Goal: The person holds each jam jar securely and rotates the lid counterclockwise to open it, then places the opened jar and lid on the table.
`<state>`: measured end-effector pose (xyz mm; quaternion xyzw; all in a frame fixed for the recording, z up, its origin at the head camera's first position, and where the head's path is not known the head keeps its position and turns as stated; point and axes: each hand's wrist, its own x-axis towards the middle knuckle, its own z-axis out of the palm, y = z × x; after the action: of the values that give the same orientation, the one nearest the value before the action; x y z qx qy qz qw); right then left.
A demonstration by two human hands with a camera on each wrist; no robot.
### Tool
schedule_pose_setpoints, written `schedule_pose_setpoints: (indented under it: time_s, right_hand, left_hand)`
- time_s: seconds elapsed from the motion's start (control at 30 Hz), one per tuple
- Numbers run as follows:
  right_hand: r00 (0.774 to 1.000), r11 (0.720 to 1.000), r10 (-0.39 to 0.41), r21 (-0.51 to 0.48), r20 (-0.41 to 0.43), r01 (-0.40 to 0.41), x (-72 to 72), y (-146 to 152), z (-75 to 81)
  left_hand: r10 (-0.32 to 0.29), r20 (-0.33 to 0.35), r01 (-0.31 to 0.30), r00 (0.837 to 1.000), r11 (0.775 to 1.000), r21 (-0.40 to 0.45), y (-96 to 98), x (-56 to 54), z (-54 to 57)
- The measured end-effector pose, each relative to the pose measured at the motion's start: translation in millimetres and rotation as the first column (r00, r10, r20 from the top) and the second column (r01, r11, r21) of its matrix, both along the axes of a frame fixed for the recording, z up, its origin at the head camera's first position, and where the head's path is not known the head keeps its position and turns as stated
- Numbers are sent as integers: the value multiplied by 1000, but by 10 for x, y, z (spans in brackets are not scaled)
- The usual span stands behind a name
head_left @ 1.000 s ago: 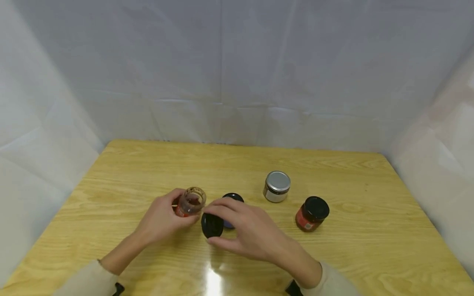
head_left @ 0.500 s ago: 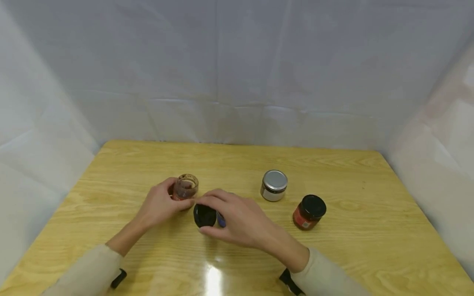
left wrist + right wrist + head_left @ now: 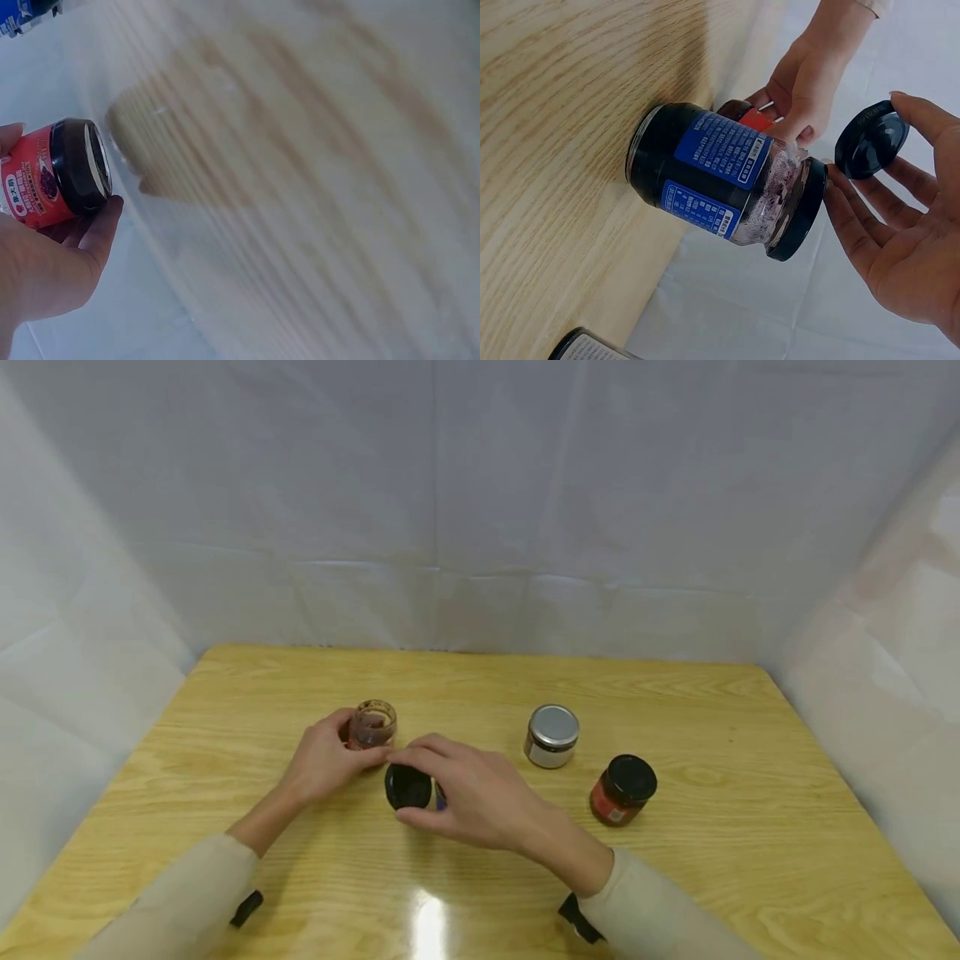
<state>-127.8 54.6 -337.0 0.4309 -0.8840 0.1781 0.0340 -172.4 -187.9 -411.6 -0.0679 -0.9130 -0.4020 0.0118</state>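
Note:
My left hand (image 3: 322, 760) grips a lidless glass jar (image 3: 372, 727) with a red label, left of the table's middle. Brown residue marks the inside of its rim. In the left wrist view the red label (image 3: 34, 180) faces the camera, with fingers wrapped about the jar. My right hand (image 3: 480, 797) pinches a black jar lid (image 3: 408, 787) by its edge, tilted on its side, to the right of the open jar and apart from it. A blue-labelled jar (image 3: 712, 176) with a black lid stands beside the right fingers, mostly hidden behind that hand in the head view.
A small silver-lidded jar (image 3: 552, 737) stands right of the hands. Further right is a red-labelled jar (image 3: 624, 789) with a black lid. The wooden table (image 3: 675, 877) meets white sheeting at its back and sides.
The left hand and open jar have moved away from the body across the table. The right hand has moved the same way with the lid, covering more of the blue-labelled jar.

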Motion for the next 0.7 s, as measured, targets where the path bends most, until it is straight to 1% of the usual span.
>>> schedule_pose_setpoints:
  time_s: [0.3, 0.53, 0.7]
  right_hand:
    - [1000, 1000, -5, 16, 25, 5, -31, -24, -4]
    - [1000, 1000, -7, 21, 22, 6, -31, -30, -10]
    - [1000, 1000, -16, 24, 27, 16, -37, -34, -13]
  left_hand:
    - [-6, 26, 6, 1000, 1000, 8, 14, -89, -21]
    - [-12, 49, 9, 999, 998, 61, 5, -157, -36]
    - [-31, 85, 22, 996, 995, 96, -25, -220, -48]
